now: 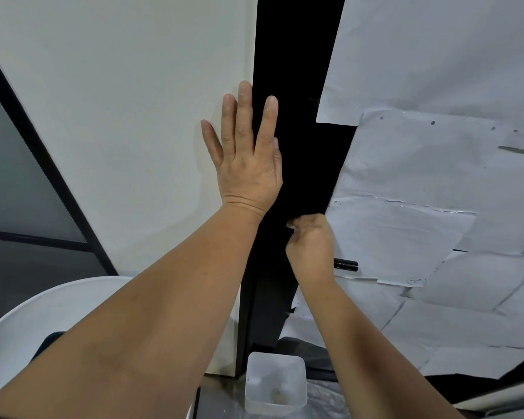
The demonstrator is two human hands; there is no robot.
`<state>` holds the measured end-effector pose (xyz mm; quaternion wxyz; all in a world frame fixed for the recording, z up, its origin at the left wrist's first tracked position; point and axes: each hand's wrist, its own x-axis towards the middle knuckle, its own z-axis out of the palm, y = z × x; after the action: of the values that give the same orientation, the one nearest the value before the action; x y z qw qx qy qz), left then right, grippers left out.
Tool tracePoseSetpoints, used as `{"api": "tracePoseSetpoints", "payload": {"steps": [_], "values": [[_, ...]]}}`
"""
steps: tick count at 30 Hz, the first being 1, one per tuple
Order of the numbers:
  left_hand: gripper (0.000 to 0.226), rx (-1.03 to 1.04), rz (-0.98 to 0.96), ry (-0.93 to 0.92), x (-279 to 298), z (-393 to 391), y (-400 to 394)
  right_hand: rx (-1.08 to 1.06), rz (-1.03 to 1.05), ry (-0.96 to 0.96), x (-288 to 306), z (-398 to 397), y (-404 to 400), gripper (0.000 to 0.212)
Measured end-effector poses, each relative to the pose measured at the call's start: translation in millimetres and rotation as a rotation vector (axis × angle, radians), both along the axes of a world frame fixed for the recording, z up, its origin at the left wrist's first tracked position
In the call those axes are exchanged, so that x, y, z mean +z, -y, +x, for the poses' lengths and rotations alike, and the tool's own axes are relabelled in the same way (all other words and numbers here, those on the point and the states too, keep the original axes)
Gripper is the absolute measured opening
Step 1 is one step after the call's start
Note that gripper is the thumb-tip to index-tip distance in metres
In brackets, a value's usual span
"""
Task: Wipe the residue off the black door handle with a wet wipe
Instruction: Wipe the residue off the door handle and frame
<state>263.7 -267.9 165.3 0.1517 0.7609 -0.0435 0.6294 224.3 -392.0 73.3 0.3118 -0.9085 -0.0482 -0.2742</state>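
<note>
The black door handle (346, 264) sticks out sideways from the black door edge (297, 164), and only its right end shows. My right hand (310, 246) is curled round the rest of the handle and hides it. No wet wipe shows; the hand may hide one. My left hand (245, 158) lies flat with straight, spread fingers across the seam between the white wall (118, 116) and the black door edge, above the right hand.
White paper sheets (436, 176) cover the door to the right of the handle. A translucent plastic tub (275, 382) stands on the floor below it. A white rounded seat or table (28, 322) is at the lower left, with a dark-framed glass partition (18, 182) behind.
</note>
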Motion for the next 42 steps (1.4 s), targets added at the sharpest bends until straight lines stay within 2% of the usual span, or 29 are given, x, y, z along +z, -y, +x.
{"api": "tracePoseSetpoints", "payload": {"steps": [3, 7, 9, 12, 18, 21, 25, 28, 34, 36, 39, 42], "values": [[0.052, -0.001, 0.004, -0.008, 0, 0, -1, -0.071, 0.089, -0.037, 1, -1, 2, 0.030], [0.052, -0.002, 0.005, -0.012, -1, 0, -2, 0.025, -0.153, 0.005, -5, -3, 1, 0.025], [0.052, 0.002, 0.001, -0.004, -1, 0, -1, 0.060, -0.209, 0.002, -4, -4, 4, 0.026], [0.053, 0.003, -0.007, -0.001, -1, 0, 0, -0.001, -0.065, -0.022, 6, -5, 3, 0.030], [0.050, -0.005, -0.011, 0.009, 1, 0, 0, -0.150, 0.220, -0.298, 20, -4, 9, 0.029], [0.051, -0.003, -0.011, 0.000, 1, -1, 1, -0.121, 0.154, -0.385, 23, -6, 20, 0.026], [0.051, -0.012, -0.011, -0.006, 1, -1, 1, -0.167, 0.132, -0.315, 25, -7, 37, 0.020], [0.051, -0.014, -0.011, -0.010, 1, -1, 1, -0.124, 0.105, -0.252, 21, -11, 34, 0.007], [0.052, 0.002, -0.009, -0.005, 1, -1, 0, 0.036, -0.139, -0.067, 15, -7, 7, 0.021], [0.052, 0.007, -0.002, -0.010, 1, -1, 0, 0.004, -0.169, -0.116, 15, -6, 11, 0.020], [0.051, -0.003, 0.002, -0.027, 0, -1, -1, -0.072, -0.230, -0.292, 17, -4, 27, 0.018], [0.051, 0.002, 0.002, -0.030, 1, -1, -1, -0.120, -0.111, -0.286, 23, -4, 41, 0.024]]}}
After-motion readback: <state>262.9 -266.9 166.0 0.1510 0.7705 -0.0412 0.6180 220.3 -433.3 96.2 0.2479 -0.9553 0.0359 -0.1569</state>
